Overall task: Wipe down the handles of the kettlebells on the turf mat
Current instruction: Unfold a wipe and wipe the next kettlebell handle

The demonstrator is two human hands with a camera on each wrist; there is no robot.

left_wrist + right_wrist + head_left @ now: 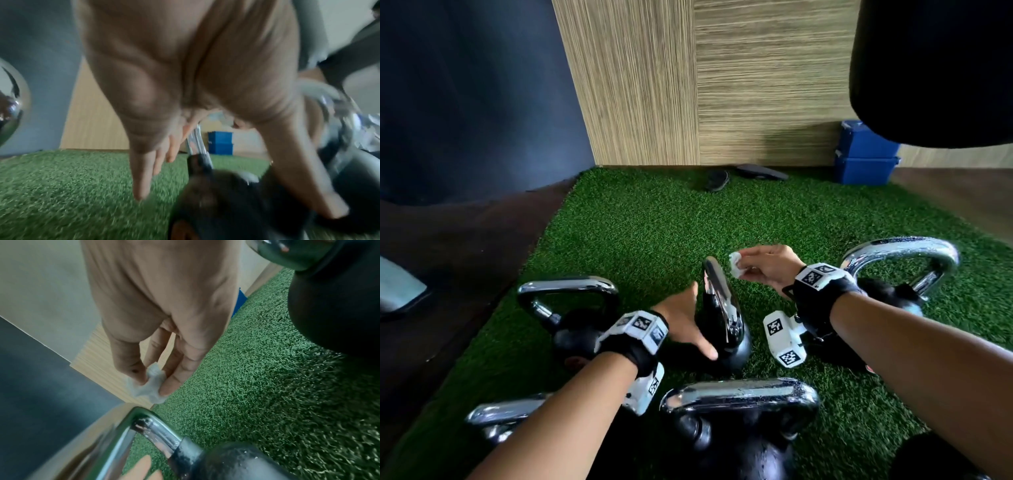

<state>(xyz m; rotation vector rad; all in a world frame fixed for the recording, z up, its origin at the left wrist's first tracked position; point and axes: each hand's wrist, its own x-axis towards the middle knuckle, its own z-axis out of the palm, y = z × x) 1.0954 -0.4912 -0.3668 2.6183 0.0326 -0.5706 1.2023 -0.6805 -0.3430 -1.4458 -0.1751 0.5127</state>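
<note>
Judging by droplets on the near handle (739, 394), wiping is unfinished (count done unclear). A white wipe (736, 265) is pinched in the right hand (767, 267) beside the middle kettlebell's handle (720, 298); its black body (736, 349) is steadied by the flat, open-fingered left hand (685, 325).

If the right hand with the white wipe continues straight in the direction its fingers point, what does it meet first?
Probably the top of the chrome handle of the middle kettlebell. The right hand pinches the wipe just beside it, apart; depth is uncertain.
</note>
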